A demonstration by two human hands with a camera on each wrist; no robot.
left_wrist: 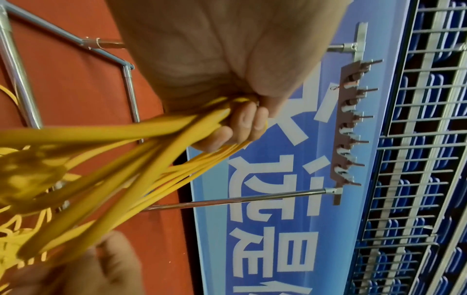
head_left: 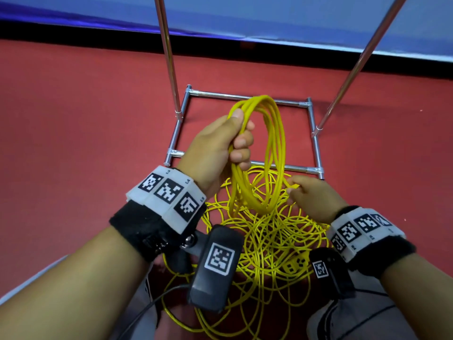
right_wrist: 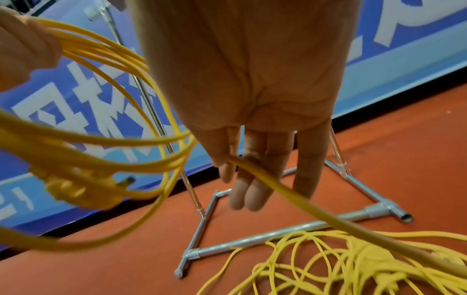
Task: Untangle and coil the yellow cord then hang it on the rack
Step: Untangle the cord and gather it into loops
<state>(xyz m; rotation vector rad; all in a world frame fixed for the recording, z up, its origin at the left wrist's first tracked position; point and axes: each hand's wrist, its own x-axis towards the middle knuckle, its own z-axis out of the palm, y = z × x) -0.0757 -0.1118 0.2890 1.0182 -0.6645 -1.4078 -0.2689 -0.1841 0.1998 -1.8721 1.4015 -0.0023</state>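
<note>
My left hand [head_left: 241, 133] is raised and grips several loops of the yellow cord [head_left: 272, 148] as a coil; its curled fingers [left_wrist: 242, 123] wrap the bundle. The coil hangs in front of the rack's base [head_left: 245, 97]. Lower and to the right, my right hand [head_left: 293, 187] pinches a single strand between thumb and fingers [right_wrist: 235, 163]. That strand runs down to the tangled pile [head_left: 269, 241] on the red floor. A yellow plug [right_wrist: 80, 191] dangles within the coil. The rack's hook bar [left_wrist: 346, 127] shows in the left wrist view.
Two slanted chrome poles [head_left: 169, 57] [head_left: 362, 60] rise from the rack base. A blue banner wall [head_left: 294, 15] stands behind it. A yellow socket block [head_left: 294, 265] lies in the pile. A grey shoe [head_left: 355, 317] and a black cable [head_left: 147, 307] are near me.
</note>
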